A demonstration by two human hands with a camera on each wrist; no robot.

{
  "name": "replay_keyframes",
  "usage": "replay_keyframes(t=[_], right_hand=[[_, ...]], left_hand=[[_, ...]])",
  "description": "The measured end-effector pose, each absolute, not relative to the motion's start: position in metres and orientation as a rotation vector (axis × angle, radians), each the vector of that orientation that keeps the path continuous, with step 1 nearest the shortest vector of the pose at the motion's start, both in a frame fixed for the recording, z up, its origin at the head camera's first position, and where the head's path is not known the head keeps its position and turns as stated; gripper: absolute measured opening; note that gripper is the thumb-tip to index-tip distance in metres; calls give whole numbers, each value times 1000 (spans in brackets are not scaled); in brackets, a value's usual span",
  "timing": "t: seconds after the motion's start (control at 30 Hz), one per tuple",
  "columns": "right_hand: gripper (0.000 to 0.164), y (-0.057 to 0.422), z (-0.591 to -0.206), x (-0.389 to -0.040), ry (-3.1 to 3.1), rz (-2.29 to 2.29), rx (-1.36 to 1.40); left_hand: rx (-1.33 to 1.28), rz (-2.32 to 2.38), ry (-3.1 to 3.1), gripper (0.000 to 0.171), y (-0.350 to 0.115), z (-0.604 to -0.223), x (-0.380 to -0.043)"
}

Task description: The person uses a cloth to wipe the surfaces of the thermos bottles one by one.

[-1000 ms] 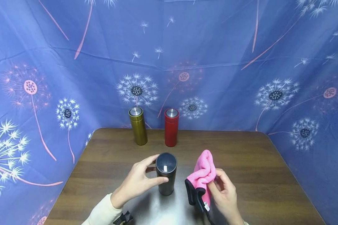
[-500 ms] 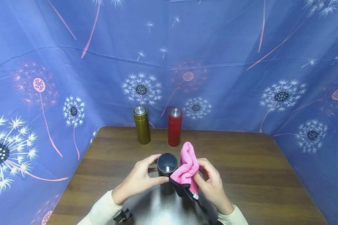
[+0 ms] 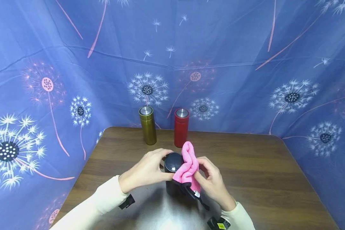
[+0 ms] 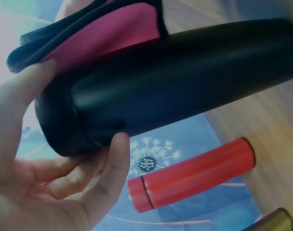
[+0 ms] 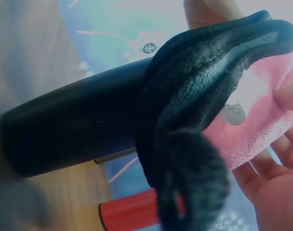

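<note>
A black thermos bottle (image 3: 173,162) stands upright on the table in front of me. My left hand (image 3: 150,169) grips it near the top, thumb in front and fingers behind, as the left wrist view also shows along the dark body (image 4: 151,82). A folded pink cloth (image 3: 188,166) with black edging and a small white tag is pinched in my right hand (image 3: 212,180). The cloth lies against the right side of the bottle and covers part of it. In the right wrist view the black edging (image 5: 194,82) overlaps the bottle's upper end.
Behind the black bottle, a gold thermos (image 3: 148,127) and a red thermos (image 3: 181,129) stand side by side at the back of the wooden table (image 3: 247,166). A blue curtain (image 3: 233,41) with dandelion prints hangs behind and on both sides.
My right hand has brought the pink cloth leftward from apart to against the black bottle. The left hand has kept its grip on the bottle. The head view has shifted slightly.
</note>
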State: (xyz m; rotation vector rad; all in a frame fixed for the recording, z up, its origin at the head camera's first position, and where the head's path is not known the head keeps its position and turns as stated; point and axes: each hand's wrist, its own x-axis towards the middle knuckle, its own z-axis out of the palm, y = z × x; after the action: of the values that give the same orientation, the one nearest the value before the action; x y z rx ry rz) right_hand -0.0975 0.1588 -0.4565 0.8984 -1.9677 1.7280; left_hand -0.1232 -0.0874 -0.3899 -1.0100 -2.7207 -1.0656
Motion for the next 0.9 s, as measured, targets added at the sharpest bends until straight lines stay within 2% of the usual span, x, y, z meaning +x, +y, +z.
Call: replay_keyframes(t=[0.6,0.9], right_hand=[[38,158,-531,-104,-2245,1411,840],[32,155,-530,-104,-2256,1488,771]], left_hand=[[-1034,-962,-2773,62,-85,-375,-126],[-978,-731,-2877,64,-79,-364,-123]])
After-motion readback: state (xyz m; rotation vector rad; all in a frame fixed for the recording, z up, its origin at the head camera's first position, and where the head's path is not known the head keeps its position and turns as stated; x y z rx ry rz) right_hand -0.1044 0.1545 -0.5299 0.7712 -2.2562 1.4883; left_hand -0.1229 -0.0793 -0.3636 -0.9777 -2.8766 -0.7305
